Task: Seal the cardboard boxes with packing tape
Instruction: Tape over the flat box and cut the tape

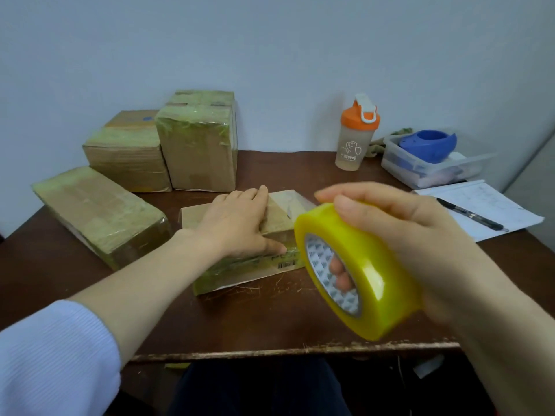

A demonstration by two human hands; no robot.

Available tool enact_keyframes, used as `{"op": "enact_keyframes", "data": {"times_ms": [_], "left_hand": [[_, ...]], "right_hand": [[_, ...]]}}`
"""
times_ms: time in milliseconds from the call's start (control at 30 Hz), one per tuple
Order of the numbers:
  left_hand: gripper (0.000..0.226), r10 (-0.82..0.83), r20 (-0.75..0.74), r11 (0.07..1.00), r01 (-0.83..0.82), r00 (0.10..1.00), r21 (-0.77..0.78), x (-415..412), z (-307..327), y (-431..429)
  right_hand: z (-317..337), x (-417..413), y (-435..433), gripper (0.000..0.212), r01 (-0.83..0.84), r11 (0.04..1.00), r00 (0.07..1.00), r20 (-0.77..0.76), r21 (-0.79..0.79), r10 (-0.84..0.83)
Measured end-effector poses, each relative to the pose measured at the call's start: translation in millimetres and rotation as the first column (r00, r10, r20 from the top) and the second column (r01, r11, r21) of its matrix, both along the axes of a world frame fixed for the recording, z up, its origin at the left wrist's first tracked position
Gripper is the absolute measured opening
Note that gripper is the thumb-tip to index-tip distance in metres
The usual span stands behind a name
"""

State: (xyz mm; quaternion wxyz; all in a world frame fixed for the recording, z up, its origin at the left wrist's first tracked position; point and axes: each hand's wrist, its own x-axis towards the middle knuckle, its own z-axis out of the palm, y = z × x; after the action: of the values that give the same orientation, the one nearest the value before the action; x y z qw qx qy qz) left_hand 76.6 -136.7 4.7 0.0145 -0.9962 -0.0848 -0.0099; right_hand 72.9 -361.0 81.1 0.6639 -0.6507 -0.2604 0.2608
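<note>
1. The left hand (237, 223) lies palm down, fingers straight and together, thumb spread toward the right.
2. The left forearm (144, 274) reaches forward, bare, with a pale sleeve (54, 349) at the elbow.
3. The right hand (420, 235) is raised, gripping a tape roll (372, 265), fingers curled into its core.

The near strip of the worktop (270, 319) lies bare in front of the small box (282, 216), and a bare lane runs behind it between the tall taped box (198, 154) and the shaker bottle (357, 139). The long taped box (99, 217) and squat taped box (129, 157) close the left side; the plastic tub (399, 163), paper (498, 202) and pen (471, 214) fill the far right; the raised tape roll (372, 265) hangs over the near right.
</note>
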Motion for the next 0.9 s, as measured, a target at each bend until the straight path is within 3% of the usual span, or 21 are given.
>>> {"op": "enact_keyframes", "data": {"times_ms": [333, 533, 900], "left_hand": [[0.121, 0.045, -0.072, 0.999, -0.046, 0.996, -0.020, 6.7, 4.2, 0.2], [0.133, 0.049, -0.055, 0.996, -0.052, 0.997, -0.068, 2.9, 2.9, -0.4], [0.113, 0.005, -0.050, 0.997, -0.008, 0.999, -0.073, 3.6, 3.7, -0.4]], "right_hand": [[-44.8, -14.3, -21.9, 0.021, 0.001, 0.998, 0.978, -0.208, -0.070, -0.016], [-49.4, -13.6, -21.2, 0.021, -0.017, 0.997, 0.971, -0.241, -0.079, -0.003], [-51.0, -15.0, -20.6, 0.020, -0.016, 0.994, 0.978, -0.208, -0.104, -0.006]]}}
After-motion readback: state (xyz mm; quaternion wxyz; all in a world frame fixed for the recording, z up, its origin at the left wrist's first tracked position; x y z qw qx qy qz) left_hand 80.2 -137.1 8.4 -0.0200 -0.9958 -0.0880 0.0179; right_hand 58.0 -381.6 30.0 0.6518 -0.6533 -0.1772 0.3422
